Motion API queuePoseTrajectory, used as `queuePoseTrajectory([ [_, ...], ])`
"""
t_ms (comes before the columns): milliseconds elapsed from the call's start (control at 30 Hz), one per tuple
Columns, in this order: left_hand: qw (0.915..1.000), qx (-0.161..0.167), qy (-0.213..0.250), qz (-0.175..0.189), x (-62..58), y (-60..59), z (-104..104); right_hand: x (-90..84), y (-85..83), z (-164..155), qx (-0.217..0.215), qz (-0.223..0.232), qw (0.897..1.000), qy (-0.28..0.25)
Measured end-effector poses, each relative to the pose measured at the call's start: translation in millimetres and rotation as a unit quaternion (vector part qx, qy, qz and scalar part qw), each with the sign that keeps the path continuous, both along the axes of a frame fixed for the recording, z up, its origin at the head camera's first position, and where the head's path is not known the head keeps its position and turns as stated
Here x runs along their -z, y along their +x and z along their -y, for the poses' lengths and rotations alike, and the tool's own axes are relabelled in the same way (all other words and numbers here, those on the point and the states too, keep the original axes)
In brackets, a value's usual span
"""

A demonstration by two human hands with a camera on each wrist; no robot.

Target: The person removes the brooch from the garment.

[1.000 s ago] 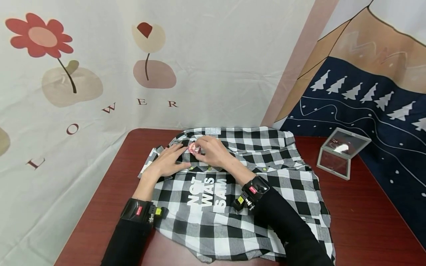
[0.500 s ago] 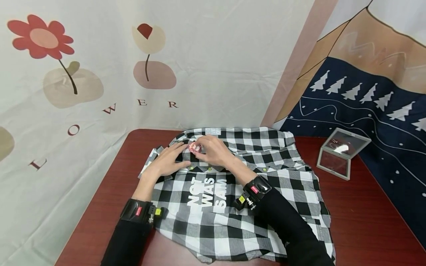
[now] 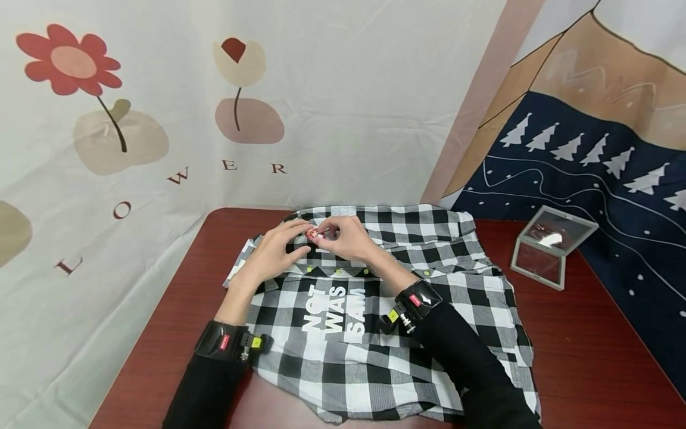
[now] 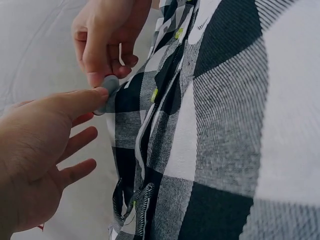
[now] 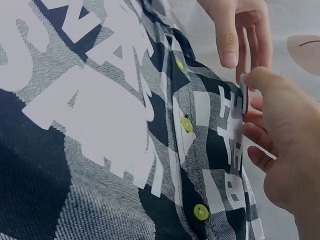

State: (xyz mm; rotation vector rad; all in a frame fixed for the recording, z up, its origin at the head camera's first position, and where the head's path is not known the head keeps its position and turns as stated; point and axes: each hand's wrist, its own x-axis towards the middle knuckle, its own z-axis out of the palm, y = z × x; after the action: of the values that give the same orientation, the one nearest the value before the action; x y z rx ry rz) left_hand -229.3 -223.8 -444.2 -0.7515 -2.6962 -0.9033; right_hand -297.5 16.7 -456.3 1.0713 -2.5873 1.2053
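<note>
My right hand (image 3: 345,239) pinches a small round badge (image 3: 315,234) by its right edge; its face is red and patterned. In the left wrist view the grey side of the badge (image 4: 111,86) shows between both hands' fingertips. My left hand (image 3: 273,253) reaches the badge's left edge with its fingertips, while its thumb stands a little apart in the head view. Beneath both hands lies a black-and-white checked shirt (image 3: 407,363) with white lettering (image 3: 333,313). Yellow-green buttons (image 5: 187,125) run along its front placket. The right wrist view shows the badge edge-on, close to the cloth.
An open hinged case (image 3: 538,264) with clear panels rests on the right of the red-brown table (image 3: 605,351). A pale printed cloth (image 3: 348,107) hangs behind, and a dark blue one with trees (image 3: 568,155) hangs on the right.
The badge has risen slightly and tilted, so its face looks narrower. My left fingers have lifted and arched a little. My right hand has shifted slightly, uncovering another button.
</note>
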Motion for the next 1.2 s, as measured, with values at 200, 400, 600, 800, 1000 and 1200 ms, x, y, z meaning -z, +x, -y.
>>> queuePoseTrajectory([
  [200, 0.9994, 0.007, 0.024, -0.026, 2.6, 1.1, -3.7, 1.6, -1.8, -2.5, 0.002, 0.07, 0.997, -0.043],
  [400, 0.9987, 0.009, 0.037, -0.033, 4.7, 0.6, -5.2, 2.8, -4.4, -7.0, -0.014, 0.142, 0.987, -0.07],
  [600, 0.9968, 0.002, 0.06, -0.053, 6.1, -1.3, -8.4, -0.3, -4.9, -9.7, -0.027, 0.162, 0.984, -0.069],
  [800, 0.9947, -0.016, 0.079, -0.063, 9.7, -2.2, -10.5, -2.0, -4.1, -10.0, -0.033, 0.173, 0.982, -0.062],
  [1000, 0.9942, -0.025, 0.08, -0.067, 9.2, -1.3, -12.2, -2.8, -3.5, -9.5, -0.035, 0.177, 0.982, -0.052],
  [1200, 0.9941, -0.028, 0.073, -0.076, 9.0, -2.3, -11.9, -4.5, -3.6, -9.4, -0.034, 0.172, 0.984, -0.043],
])
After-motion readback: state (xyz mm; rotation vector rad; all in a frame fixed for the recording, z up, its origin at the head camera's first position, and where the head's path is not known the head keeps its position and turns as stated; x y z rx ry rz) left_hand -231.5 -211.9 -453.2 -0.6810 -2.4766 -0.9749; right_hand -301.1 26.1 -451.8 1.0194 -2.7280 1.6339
